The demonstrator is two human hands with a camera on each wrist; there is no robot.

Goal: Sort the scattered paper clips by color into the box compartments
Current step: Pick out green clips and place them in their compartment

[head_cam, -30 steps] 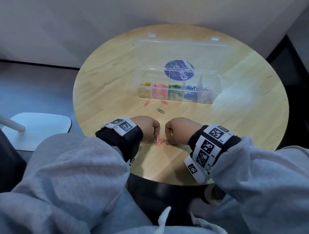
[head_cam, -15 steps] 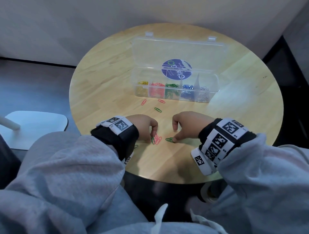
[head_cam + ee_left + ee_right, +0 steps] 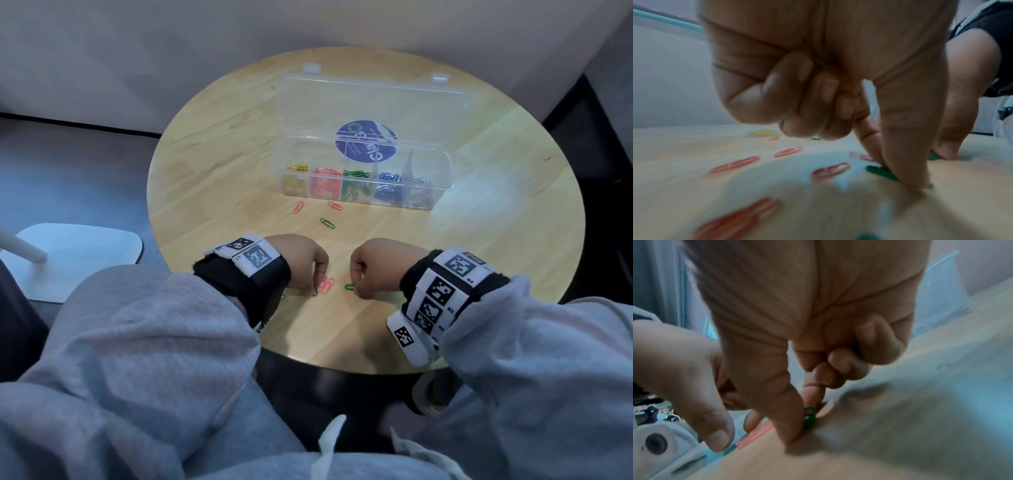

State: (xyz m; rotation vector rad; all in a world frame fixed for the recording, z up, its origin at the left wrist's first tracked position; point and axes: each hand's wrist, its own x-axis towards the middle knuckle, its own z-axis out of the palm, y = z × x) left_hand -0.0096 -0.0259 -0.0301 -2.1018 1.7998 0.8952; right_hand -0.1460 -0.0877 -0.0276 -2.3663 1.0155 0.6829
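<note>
Near the table's front edge, my left hand (image 3: pixel 313 291) (image 3: pixel 892 175) pinches a green paper clip (image 3: pixel 881 173) flat on the wood between thumb and forefinger, its other fingers curled. Two pink clips (image 3: pixel 325 284) lie just right of it. My right hand (image 3: pixel 354 287) (image 3: pixel 805 418) pinches another green clip (image 3: pixel 350 286) (image 3: pixel 809 417) against the table. A bit of green (image 3: pixel 854 347) shows under its curled fingers. The clear compartment box (image 3: pixel 445 178) stands open farther back, holding yellow, red, green, blue and silver clips in separate sections.
Two red clips (image 3: pixel 299 207) (image 3: pixel 334 205) and a green clip (image 3: pixel 327 223) lie loose in front of the box. More red clips (image 3: pixel 733 164) lie left of my left hand. The box lid (image 3: pixel 359 106) lies open behind. A white stool (image 3: pixel 78 253) stands at the left.
My hands have drawn apart. The right hand slid a green clip to the right, out of the small pile, while the left stayed by the pink clips.
</note>
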